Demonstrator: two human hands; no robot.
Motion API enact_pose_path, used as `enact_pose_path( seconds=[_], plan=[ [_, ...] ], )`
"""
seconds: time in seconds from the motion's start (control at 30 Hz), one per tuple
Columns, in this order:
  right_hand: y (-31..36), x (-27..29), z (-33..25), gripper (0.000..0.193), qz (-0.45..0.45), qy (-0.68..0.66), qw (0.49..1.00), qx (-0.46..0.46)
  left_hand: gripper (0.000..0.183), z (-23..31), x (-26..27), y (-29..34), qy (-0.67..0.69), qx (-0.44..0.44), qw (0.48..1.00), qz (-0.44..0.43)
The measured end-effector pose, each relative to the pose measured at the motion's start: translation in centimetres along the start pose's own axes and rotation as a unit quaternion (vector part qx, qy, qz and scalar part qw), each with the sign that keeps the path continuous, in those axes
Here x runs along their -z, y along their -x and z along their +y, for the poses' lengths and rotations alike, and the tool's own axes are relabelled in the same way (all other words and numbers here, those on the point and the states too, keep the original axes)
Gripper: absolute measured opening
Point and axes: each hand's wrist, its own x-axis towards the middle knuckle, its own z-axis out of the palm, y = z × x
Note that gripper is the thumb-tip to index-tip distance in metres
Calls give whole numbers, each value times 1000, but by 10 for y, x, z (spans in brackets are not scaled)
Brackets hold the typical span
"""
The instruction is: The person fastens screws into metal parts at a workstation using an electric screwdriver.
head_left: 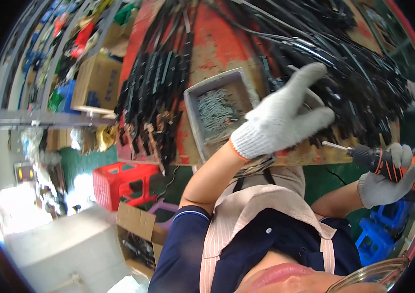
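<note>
My left hand [283, 112], in a white knit glove, reaches over the near ends of a large pile of long black strips [359, 80]. Its fingers are spread, and I see nothing held in them. At the right, my gloved right hand [394, 178] is wrapped around an orange and black power drill [383, 163]. The drill's long bit points left, toward the table edge. Beside my left wrist sits a grey bin [197, 134] holding many small silvery screws [214, 110]. Its right side is partly hidden by my left hand and arm.
The worn red table [212, 46] also bears a second bundle of black strips [156, 80] with brownish ends. A red stool [112, 183], an open cardboard box [136, 224] and blue stools [376, 239] stand below. Loaded shelves [58, 63] line the left.
</note>
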Motion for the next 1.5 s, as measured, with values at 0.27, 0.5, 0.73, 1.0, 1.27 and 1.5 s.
enact_pose_path(
  seconds=[0.27,0.5,0.73,1.0,1.27,1.5],
  plan=[
    [44,-111,146,58,2,143,939,-313,47,-63,67,107,-130,147,909,369],
    [66,-74,246,73,-432,507,741,-84,28,-71,129,197,-508,196,664,512],
    [51,-80,244,53,-385,555,736,-47,13,-78,126,213,-599,101,613,505],
    [55,-61,252,41,-346,516,781,-55,28,-95,141,188,-674,214,617,344],
    [51,-59,247,39,-342,498,795,-64,25,-57,168,195,-701,137,625,316],
    [51,-55,252,39,-339,497,797,-58,30,-81,132,175,-729,209,572,312]
  ],
)
